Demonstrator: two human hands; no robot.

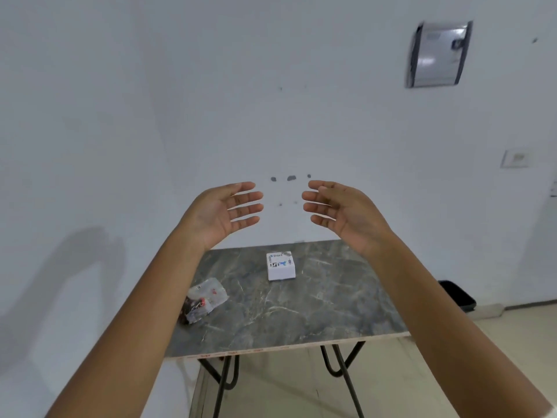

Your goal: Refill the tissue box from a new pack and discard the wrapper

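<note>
Left hand (221,211), right hand (342,209) raised, spread wide, holding nothing. Tissue box (281,266) on table (316,309) well below both hands; light card, pinch sides. Crumpled wrapper (202,300) below left hand; flimsy, slippery.

Taking the white tissue box (281,266) as the mark: it stands alone toward the far middle of the marble-patterned table (316,309), with bare tabletop open on its right and on the near side. Left and nearer than the box, well apart from it, a crumpled clear wrapper (205,300) lies at the table's left edge. Just behind the box rises the white wall (150,116). Both hands, left hand (224,211) and right hand (340,211), hover above the box, palms open, holding nothing.
</note>
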